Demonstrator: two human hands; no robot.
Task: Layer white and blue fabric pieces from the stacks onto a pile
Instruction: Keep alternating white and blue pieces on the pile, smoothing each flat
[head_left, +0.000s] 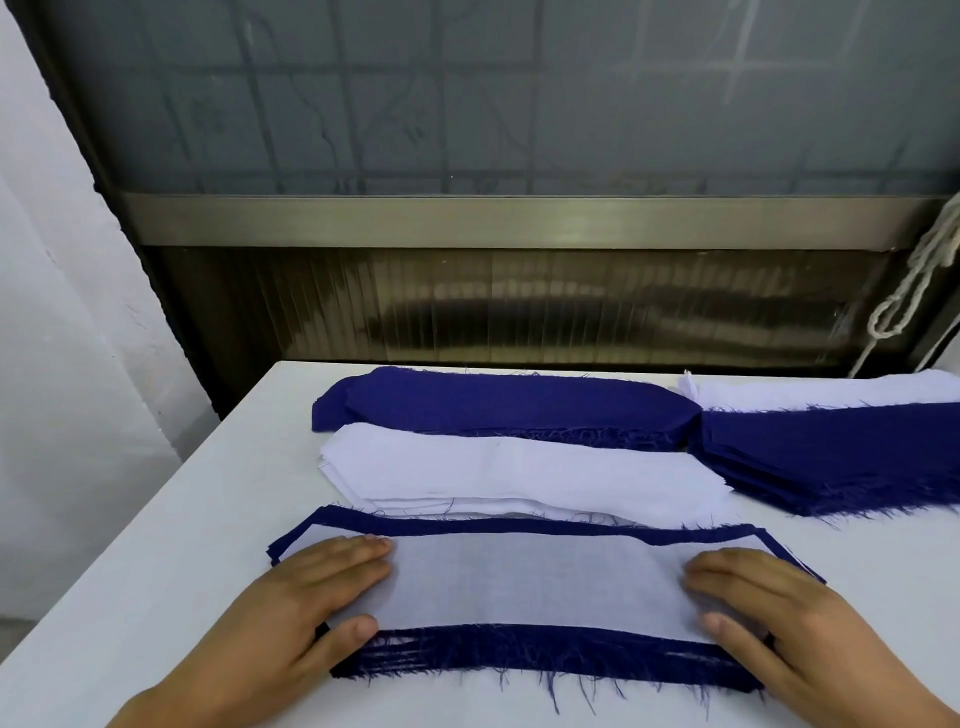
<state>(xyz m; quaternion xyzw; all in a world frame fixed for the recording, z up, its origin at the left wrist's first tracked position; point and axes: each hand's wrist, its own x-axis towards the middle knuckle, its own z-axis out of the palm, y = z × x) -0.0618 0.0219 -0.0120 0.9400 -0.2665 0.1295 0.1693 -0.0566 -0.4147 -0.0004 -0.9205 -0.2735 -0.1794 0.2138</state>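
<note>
Both hands, left (291, 597) and right (779, 608), lay spread flat on a white piece (530, 582) topping the pile (545, 657); beyond the fingertips, white stack (519, 475) and blue stack (493, 400) remained, apparently many pieces.

No readable text in view

We find no words, labels, brand marks, numbers or signs that we can read on any surface here; the blue fabric (498, 400) and white fabric (519, 473) carry plain cloth only, and the frosted window pane (467, 93) behind the desk (156, 545) shows just faint, blurred lines.
</note>
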